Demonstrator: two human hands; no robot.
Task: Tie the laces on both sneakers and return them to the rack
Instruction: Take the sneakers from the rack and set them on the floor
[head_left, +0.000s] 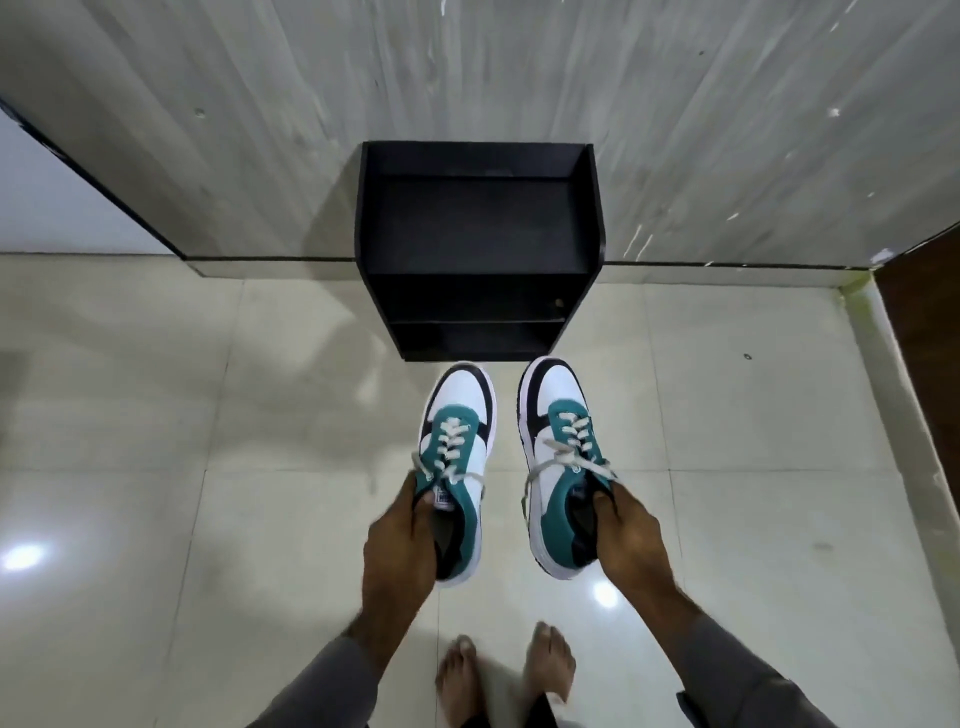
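I hold two white, teal and black sneakers in the air over the tiled floor, toes pointing away from me. My left hand (402, 540) grips the left sneaker (460, 415) by its heel opening. My right hand (626, 535) grips the right sneaker (558, 410) the same way. Both pairs of grey laces show bows with loose ends hanging at the sides. The black shoe rack (480, 249) stands just beyond the toes, against the wall, with nothing on its top or on the shelves I can see.
My bare feet (506, 670) stand on glossy beige tiles below the shoes. A grey streaked wall (467, 67) rises behind the rack. A dark wooden panel (924, 301) lies at the right edge, a white surface at the far left.
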